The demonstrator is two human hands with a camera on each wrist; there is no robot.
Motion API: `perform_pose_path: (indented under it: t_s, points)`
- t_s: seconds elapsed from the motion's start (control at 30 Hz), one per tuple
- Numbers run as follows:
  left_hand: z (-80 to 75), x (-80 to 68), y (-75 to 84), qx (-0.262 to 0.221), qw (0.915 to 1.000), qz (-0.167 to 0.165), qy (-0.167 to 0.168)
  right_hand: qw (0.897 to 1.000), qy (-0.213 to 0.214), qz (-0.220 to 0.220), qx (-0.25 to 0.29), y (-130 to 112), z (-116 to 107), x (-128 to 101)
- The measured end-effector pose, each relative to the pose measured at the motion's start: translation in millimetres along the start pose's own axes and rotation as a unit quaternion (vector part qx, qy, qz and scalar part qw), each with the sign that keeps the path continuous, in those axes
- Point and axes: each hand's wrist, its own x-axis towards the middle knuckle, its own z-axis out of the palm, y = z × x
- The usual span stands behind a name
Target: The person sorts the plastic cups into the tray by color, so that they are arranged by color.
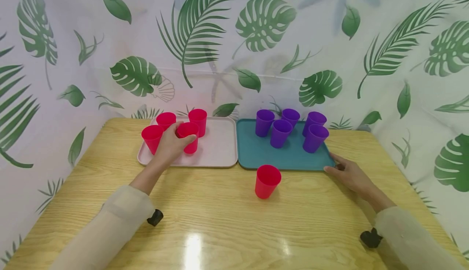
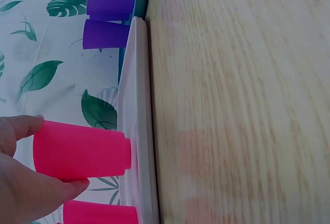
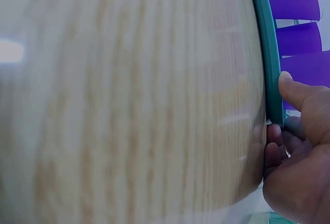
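My left hand (image 1: 175, 140) grips a pink-red cup (image 1: 189, 136) that stands on the pale pink tray (image 1: 220, 152), among three other cups of that colour (image 1: 165, 120). In the left wrist view, thumb and fingers (image 2: 23, 131) wrap the cup (image 2: 82, 150) near its rim. My right hand (image 1: 338, 170) holds the near right corner of the teal tray (image 1: 256, 156). The thumb (image 3: 296, 92) lies on the rim (image 3: 265, 53) and the fingers curl at its edge. Several purple cups (image 1: 280, 132) stand on that tray. One red cup (image 1: 267, 180) stands alone on the table in front of it.
The two trays sit side by side at the back of a wooden table (image 1: 220, 221). A leaf-print cloth (image 1: 234, 38) hangs behind and at both sides. Bare tabletop lies between the trays and the near edge.
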Motion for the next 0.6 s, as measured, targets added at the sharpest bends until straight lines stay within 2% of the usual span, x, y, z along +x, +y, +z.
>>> perform_pose_path:
  t_s: [0.37,0.6]
  points:
    - [3.3,7.7,-9.7,-0.002,0.9998,0.003,0.018,1.0,-0.001,-0.007,0.011,6,1,1]
    - [3.0,10.3,-12.0,0.009,0.9998,-0.016,0.011,1.0,0.003,-0.004,0.01,6,1,1]
